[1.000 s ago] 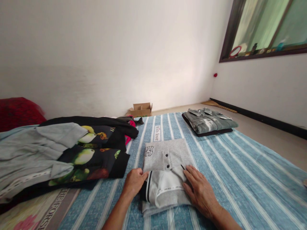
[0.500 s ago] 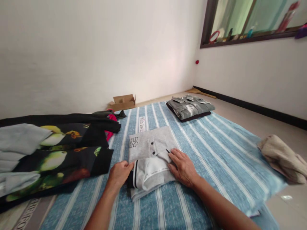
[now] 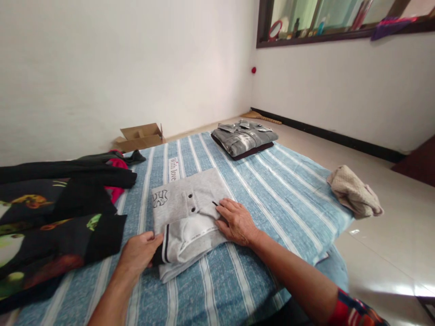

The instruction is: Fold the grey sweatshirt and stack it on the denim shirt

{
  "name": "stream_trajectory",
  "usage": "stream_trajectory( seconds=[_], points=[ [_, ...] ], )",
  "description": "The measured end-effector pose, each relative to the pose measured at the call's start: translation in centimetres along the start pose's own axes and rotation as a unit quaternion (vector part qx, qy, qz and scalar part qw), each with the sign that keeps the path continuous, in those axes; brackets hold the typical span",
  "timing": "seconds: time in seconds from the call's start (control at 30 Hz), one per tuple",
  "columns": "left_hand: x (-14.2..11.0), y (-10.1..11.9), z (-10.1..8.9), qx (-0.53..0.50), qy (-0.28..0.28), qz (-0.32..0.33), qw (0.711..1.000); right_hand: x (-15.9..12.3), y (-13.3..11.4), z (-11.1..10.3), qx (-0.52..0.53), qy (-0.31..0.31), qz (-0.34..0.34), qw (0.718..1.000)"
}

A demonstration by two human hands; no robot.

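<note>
A light grey polo shirt [image 3: 176, 203] lies folded on a blue striped bedspread [image 3: 265, 199]. It has dark buttons, a black printed emblem and a collar [image 3: 195, 235] edged with black stripes. At the left end of the collar, my left hand [image 3: 140, 250] is closed, pinching the fabric between thumb and fingers. My right hand [image 3: 237, 222] lies flat on the right side of the shirt, fingers stretched out, touching the cloth beside the collar.
Dark patterned clothes [image 3: 61, 244] spread over the left side. Folded grey garments [image 3: 246, 138] are stacked at the far end. A beige cloth [image 3: 353, 190] hangs at the right edge. Behind the bed stand a cardboard box [image 3: 141, 138] and white walls [image 3: 118, 63].
The camera view has turned to the right, so everything sits further left. Both hands keep their places on the shirt, which looks about the same.
</note>
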State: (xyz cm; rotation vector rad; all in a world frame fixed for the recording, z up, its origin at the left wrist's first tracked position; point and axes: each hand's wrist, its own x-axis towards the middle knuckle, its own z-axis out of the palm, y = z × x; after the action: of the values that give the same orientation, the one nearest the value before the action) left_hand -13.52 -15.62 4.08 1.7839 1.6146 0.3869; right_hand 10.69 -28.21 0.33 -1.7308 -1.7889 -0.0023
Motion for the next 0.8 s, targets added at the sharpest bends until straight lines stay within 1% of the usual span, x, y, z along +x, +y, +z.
stream_trajectory(
  seconds=[0.07, 0.17, 0.23, 0.37, 0.43, 0.63, 0.8],
  points=[
    [-0.06, 0.09, 0.09, 0.006, 0.008, 0.004, 1.000, 0.02, 0.08, 0.03, 0.001, 0.004, 0.000, 1.000],
    [-0.23, 0.26, -0.03, 0.003, 0.014, -0.008, 1.000, 0.03, 0.14, 0.05, 0.003, 0.007, 0.002, 1.000],
    [-0.41, 0.28, -0.28, -0.019, 0.003, -0.023, 1.000, 0.04, 0.19, 0.04, 0.006, 0.003, 0.004, 1.000],
    [-0.71, -0.06, -0.79, -0.082, -0.041, -0.050, 0.995, 0.04, 0.28, -0.01, 0.014, -0.007, 0.005, 1.000],
    [-0.77, -0.20, -0.80, -0.097, -0.049, -0.055, 0.993, 0.05, 0.32, -0.02, 0.014, -0.008, 0.005, 1.000],
    [-0.72, 0.14, -0.07, -0.075, 0.014, -0.046, 0.996, 0.07, 0.34, 0.02, 0.015, -0.004, 0.007, 1.000],
    [-0.32, 0.07, 0.15, -0.067, 0.017, -0.050, 0.996, 0.05, 0.35, -0.01, 0.019, -0.006, 0.009, 1.000]
  ],
)
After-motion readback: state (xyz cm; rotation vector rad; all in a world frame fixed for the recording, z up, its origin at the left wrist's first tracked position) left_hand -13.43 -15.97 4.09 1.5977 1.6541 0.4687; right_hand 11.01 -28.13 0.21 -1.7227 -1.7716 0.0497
